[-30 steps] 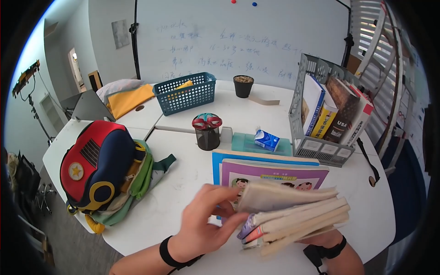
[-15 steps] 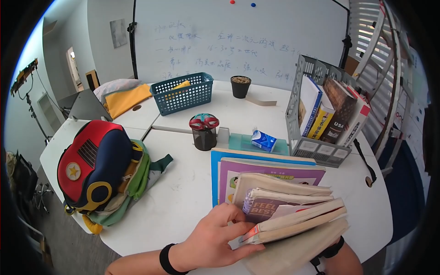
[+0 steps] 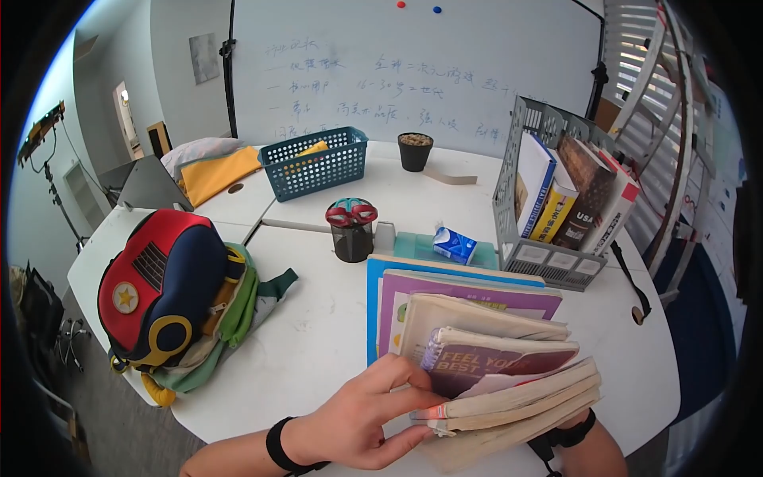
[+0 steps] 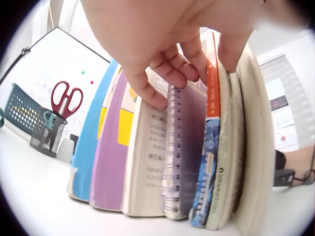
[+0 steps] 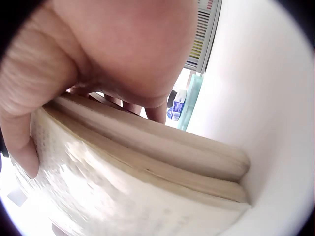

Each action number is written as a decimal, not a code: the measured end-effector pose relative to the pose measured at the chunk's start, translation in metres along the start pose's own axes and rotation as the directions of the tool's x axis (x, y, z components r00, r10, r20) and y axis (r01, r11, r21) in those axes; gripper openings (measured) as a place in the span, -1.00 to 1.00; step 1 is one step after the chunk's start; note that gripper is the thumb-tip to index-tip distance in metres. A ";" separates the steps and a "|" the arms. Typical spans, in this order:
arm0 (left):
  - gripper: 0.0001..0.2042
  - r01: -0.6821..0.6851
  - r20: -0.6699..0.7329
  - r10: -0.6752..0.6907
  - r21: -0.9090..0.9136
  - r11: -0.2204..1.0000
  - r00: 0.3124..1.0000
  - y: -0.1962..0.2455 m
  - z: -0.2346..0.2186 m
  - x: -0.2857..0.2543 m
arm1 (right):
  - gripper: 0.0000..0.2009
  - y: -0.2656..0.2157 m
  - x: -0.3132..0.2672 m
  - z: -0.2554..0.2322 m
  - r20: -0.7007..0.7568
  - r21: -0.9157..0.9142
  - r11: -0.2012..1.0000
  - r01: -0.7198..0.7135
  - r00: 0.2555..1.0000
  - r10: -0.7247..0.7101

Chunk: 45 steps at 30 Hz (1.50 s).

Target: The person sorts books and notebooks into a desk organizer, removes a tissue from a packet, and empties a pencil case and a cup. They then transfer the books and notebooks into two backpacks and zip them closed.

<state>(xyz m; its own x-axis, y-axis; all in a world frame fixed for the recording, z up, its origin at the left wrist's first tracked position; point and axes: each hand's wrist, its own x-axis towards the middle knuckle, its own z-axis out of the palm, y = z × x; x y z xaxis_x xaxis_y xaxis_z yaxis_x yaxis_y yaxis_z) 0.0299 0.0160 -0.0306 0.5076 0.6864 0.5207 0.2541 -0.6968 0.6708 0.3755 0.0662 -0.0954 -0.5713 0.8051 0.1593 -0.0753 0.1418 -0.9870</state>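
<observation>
A row of books stands on edge: a blue book [image 3: 373, 326], a purple book [image 3: 389, 314], a worn paperback [image 3: 420, 330], a spiral notebook [image 3: 489, 358] lettered "FEEL YOUR BEST", then several thick worn books. My left hand [image 3: 358, 413] pinches a book with an orange and blue spine [image 4: 211, 98], thumb on its near side and fingers toward the notebook. My right hand [image 5: 118, 44] grips the near books [image 5: 147, 132] at their other end, thumb against the outermost cover. In the head view those books mostly hide it.
A red and navy backpack [image 3: 151, 278] lies at the left. Behind the books are a mesh pen cup [image 3: 353, 242] with scissors, a blue-white carton [image 3: 455, 245] and a grey file rack [image 3: 548, 266] holding books. A teal basket [image 3: 314, 171] and potted plant [image 3: 415, 155] stand farther back.
The near books have come down from a tilted, lifted bundle to stand behind the notebook, whose cover now shows. My left hand has moved down to the orange-spined book.
</observation>
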 end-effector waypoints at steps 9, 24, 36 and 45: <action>-0.86 0.047 0.009 -0.047 -0.292 0.955 0.999 -0.018 -0.011 -0.002 | -0.22 -0.008 0.003 0.007 0.002 -0.028 0.999 -0.037 0.999 0.037; -0.70 0.132 -0.297 -0.165 -0.127 0.983 0.941 -0.029 -0.033 -0.012 | -0.42 -0.003 -0.001 0.013 -0.108 -0.019 0.999 0.037 0.993 -0.039; -0.72 0.033 -0.569 -0.200 -0.290 0.957 0.797 -0.045 -0.042 -0.010 | -0.35 0.014 -0.004 -0.007 -0.198 0.270 0.962 -0.034 0.976 0.090; -0.73 0.246 -0.042 -0.258 -0.195 0.950 0.965 -0.019 -0.024 -0.009 | -0.26 0.005 0.000 -0.008 -0.050 0.197 0.977 -0.082 0.994 0.093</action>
<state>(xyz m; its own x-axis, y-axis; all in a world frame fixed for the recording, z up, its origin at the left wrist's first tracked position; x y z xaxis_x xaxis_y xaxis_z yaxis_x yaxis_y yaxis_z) 0.0009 0.0281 -0.0360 0.3894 0.8513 0.3516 0.2052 -0.4523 0.8679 0.3820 0.0717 -0.1001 -0.5343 0.8426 0.0674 -0.1880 -0.0407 -0.9813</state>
